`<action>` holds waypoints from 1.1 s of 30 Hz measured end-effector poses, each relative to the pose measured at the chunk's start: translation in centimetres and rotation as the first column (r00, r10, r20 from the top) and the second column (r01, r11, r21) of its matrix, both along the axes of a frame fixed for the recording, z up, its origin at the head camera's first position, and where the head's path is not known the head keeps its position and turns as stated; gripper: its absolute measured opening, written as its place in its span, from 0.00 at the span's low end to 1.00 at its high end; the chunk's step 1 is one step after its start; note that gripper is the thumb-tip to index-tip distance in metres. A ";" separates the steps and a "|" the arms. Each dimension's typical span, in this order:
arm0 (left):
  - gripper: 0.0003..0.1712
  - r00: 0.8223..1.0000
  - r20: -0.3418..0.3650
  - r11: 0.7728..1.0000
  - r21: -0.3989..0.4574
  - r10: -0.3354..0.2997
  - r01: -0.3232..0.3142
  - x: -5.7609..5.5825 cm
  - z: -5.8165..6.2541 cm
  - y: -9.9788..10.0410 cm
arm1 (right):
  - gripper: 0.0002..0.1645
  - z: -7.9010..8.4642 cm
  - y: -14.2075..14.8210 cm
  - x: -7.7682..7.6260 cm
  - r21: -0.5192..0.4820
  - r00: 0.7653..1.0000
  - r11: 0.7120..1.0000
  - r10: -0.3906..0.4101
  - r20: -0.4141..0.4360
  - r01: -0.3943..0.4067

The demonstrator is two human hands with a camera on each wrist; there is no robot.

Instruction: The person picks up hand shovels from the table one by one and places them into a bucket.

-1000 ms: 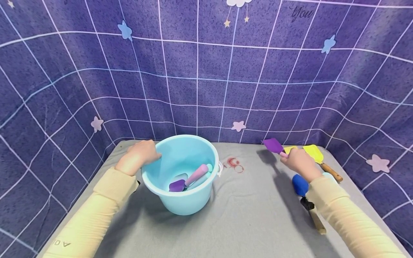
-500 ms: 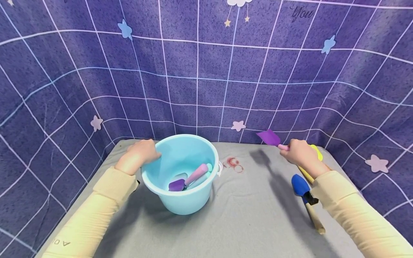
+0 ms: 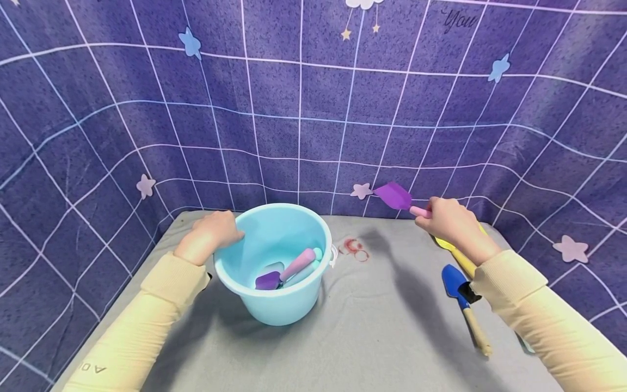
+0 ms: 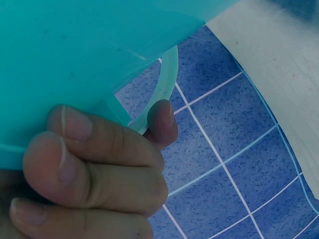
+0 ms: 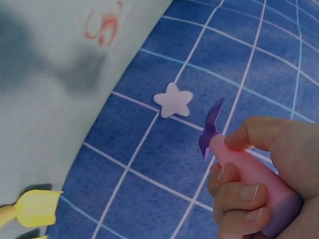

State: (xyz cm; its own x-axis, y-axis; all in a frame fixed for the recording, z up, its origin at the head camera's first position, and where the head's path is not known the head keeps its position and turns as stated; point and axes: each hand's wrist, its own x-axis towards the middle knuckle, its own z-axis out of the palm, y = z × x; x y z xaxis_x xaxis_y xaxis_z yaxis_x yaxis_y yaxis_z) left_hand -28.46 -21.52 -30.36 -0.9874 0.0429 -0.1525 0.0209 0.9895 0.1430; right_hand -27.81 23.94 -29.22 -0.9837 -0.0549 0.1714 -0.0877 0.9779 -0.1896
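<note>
A light blue bucket (image 3: 280,311) stands left of the middle of the cloth-covered table, slightly tilted in the head view. My left hand (image 3: 214,233) grips its left rim; in the left wrist view, curled fingers (image 4: 99,184) lie against the bucket wall near its pale handle (image 4: 167,82). Inside lies a trowel with a purple blade and pink handle (image 3: 299,265), beside pale aqua pieces. Above the table's far right part, my right hand (image 3: 450,223) holds a second trowel with a purple blade (image 3: 393,196) by its pink handle (image 5: 249,172), blade pointing left.
Right of the bucket, the grey cloth (image 3: 362,326) carries red ring-like marks (image 3: 354,249). A blue trowel (image 3: 454,280) with a wooden handle and a yellow trowel (image 3: 462,261) lie under my right arm. A purple gridded curtain (image 3: 313,136) closes off the back and sides.
My right hand has lifted the purple trowel and carried it left, away from the yellow and blue tools. My left hand and the bucket stay in place.
</note>
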 end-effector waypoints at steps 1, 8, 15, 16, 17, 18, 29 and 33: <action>0.14 1.000 0.001 1.000 0.000 0.002 -0.002 0.0 0.0 0.0 | 0.15 0.2 -0.2 0.1 -0.001 1.000 1.000 0.005 0.001 -0.005; 0.14 1.000 0.003 1.000 0.003 -0.004 0.004 0.1 0.2 0.1 | 0.14 1.5 -1.2 0.5 0.000 0.998 0.998 0.060 0.006 -0.060; 0.14 1.000 -0.001 1.000 0.000 -0.002 0.002 0.2 0.2 0.1 | 0.15 2.8 -2.3 0.6 0.037 0.987 0.987 0.160 -0.030 -0.159; 0.14 1.000 -0.002 1.000 -0.001 -0.003 0.003 0.1 0.2 0.1 | 0.15 3.0 -2.5 0.7 0.041 0.984 0.984 0.173 -0.035 -0.171; 0.14 1.000 -0.002 1.000 -0.001 -0.003 0.003 0.1 0.2 0.1 | 0.15 3.2 -2.7 0.8 0.045 0.982 0.982 0.185 -0.039 -0.183; 0.14 1.000 -0.001 1.000 0.000 -0.003 0.003 0.2 0.2 0.1 | 0.15 3.4 -3.0 0.8 0.049 0.979 0.979 0.200 -0.043 -0.198; 0.13 1.000 -0.007 1.000 0.003 -0.005 0.005 0.1 0.1 0.0 | 0.13 4.6 -5.2 1.3 0.138 0.931 0.927 0.359 -0.066 -0.348; 0.13 1.000 -0.007 1.000 0.003 -0.007 0.007 0.1 0.0 -0.1 | 0.11 4.8 -5.8 1.5 0.160 0.903 0.902 0.419 -0.097 -0.401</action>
